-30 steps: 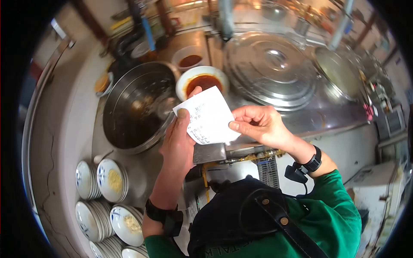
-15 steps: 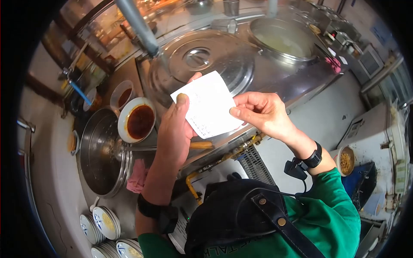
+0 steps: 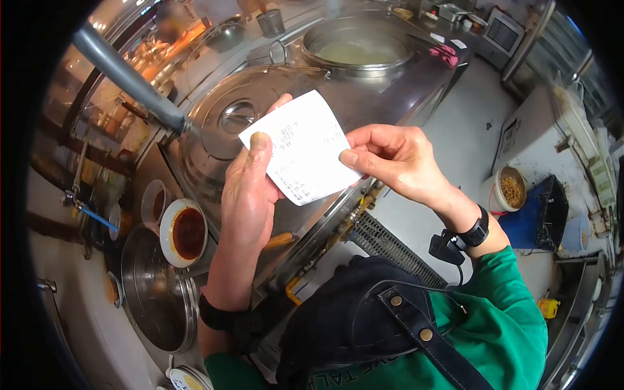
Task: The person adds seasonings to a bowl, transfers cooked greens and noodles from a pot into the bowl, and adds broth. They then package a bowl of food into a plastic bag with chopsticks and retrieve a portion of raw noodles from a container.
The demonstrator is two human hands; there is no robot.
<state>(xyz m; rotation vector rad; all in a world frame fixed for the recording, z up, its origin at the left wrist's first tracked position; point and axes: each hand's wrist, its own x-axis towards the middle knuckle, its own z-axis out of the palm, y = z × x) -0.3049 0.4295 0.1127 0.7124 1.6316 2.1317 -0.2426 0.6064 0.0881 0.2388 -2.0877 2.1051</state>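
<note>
A white paper slip (image 3: 302, 153) with printed lines is held up in front of me, over the stove counter. My left hand (image 3: 252, 175) grips its left side, thumb on top and the fingers behind it. At the slip's right edge, my right hand (image 3: 393, 159) pinches the paper between thumb and forefinger. Behind the slip lies a large round metal lid (image 3: 208, 110). To the left of my left hand is a white bowl (image 3: 187, 233) of dark red sauce, beside a big metal basin (image 3: 153, 292).
A wide pot (image 3: 354, 49) of cloudy liquid stands at the back. A thick grey pipe (image 3: 130, 78) slants across the upper left. On the right are a bucket (image 3: 507, 190) of brown bits and a white cabinet (image 3: 539, 130). Stacked plates (image 3: 185, 379) sit at lower left.
The view has turned to the right, so the counter things appear shifted left. Print on the slip shows more clearly. Both hands keep their hold on it.
</note>
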